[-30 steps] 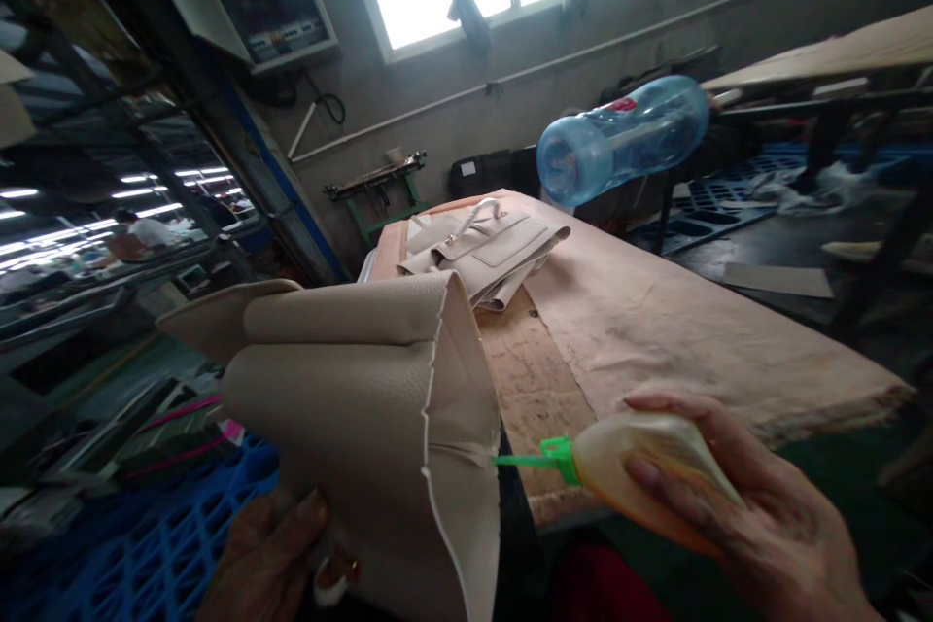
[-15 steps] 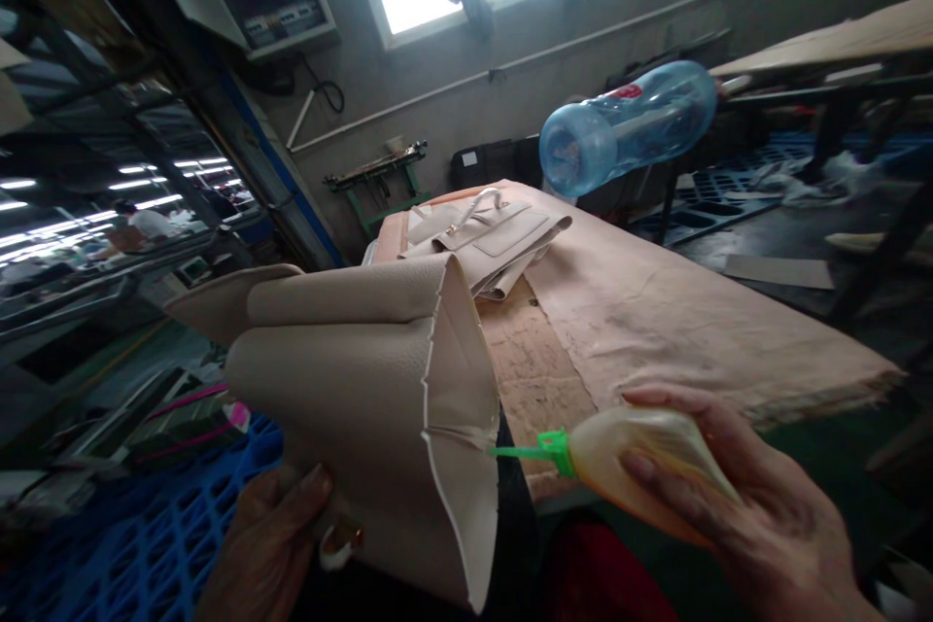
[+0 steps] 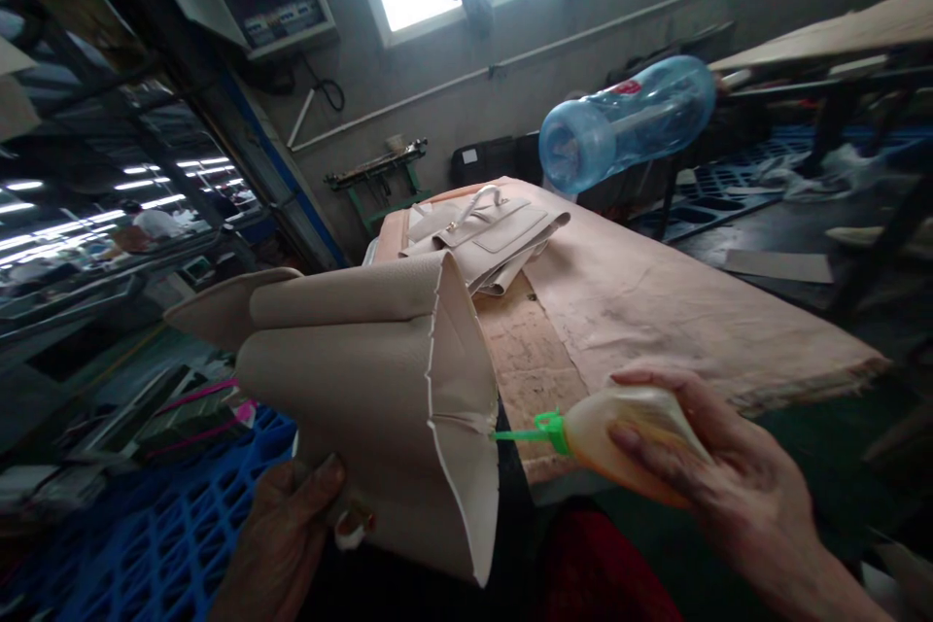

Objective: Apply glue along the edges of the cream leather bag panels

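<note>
1. My left hand (image 3: 288, 530) grips the bag (image 3: 364, 389) low, thumb on its side.
2. My right hand (image 3: 721, 466) wraps the bottle (image 3: 627, 437), nozzle pointing left at the bag's edge, beside the desk (image 3: 656, 311).

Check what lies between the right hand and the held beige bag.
Head view: squeeze bottle in the right hand, green nozzle toward the beige bag; whether its tip touches is unclear.

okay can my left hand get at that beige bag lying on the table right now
Probably not: your left hand is busy gripping the curled beige piece, and that piece appears to stand in the way of the beige bag.
</note>
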The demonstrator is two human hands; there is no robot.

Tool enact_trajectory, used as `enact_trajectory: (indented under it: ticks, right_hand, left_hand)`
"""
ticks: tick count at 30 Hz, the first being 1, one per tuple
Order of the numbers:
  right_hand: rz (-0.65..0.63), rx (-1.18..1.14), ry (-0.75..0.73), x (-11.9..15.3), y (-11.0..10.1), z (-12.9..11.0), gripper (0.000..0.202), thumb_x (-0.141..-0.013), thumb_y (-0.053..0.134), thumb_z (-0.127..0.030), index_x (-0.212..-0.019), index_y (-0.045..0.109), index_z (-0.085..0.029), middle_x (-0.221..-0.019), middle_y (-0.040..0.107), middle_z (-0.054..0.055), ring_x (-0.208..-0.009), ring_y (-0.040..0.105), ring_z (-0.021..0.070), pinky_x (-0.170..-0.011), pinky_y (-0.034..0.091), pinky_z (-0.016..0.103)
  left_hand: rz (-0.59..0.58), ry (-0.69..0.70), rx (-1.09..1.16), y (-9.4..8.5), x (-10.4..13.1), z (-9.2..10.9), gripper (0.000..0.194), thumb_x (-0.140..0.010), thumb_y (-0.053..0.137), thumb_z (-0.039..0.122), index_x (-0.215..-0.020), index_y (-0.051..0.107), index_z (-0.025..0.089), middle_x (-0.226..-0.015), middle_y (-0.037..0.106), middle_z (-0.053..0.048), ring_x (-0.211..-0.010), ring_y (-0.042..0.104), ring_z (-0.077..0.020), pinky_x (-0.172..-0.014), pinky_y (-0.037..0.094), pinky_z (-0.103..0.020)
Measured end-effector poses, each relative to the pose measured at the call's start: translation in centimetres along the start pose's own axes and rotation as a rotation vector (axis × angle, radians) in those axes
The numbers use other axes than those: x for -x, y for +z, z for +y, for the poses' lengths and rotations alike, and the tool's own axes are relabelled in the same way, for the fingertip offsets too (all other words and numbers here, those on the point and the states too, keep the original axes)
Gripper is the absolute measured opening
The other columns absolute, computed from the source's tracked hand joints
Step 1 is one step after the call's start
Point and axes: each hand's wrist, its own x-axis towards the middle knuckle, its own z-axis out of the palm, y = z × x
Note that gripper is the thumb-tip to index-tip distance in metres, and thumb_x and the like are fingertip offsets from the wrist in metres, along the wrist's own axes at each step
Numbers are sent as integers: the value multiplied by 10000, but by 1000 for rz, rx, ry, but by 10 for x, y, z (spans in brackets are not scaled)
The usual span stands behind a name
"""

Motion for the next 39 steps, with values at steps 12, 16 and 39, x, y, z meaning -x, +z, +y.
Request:
enact_trajectory:
  ticks: [12,16,39]
  right_hand:
    - [-94,3,87,17,-9,-9,282,-629,694,-458,-833,640,-272,-594,628,-57,-461,562,129,-384,416,171]
    - [-180,-55,211,23,-10,-13,334,-627,668,-509,-821,629,-239,-583,622,-30,-474,568,151,-398,422,194]
    - [-243,-346,658,42,-19,-15,457,-589,707,-499,-945,579,-243,-709,653,-11,-638,607,191,-548,463,230]
  left_hand:
    - [97,62,48,12,12,0,342,-347,878,321,-568,704,126,-564,647,-81,-452,565,-173,-401,484,-252]
    - [109,78,69,12,11,-2,344,-333,883,294,-569,699,124,-549,636,-60,-445,558,-154,-411,494,-239]
    - [150,125,153,10,9,-14,390,-427,876,270,-766,718,162,-761,703,-27,-656,641,-169,-514,551,-216]
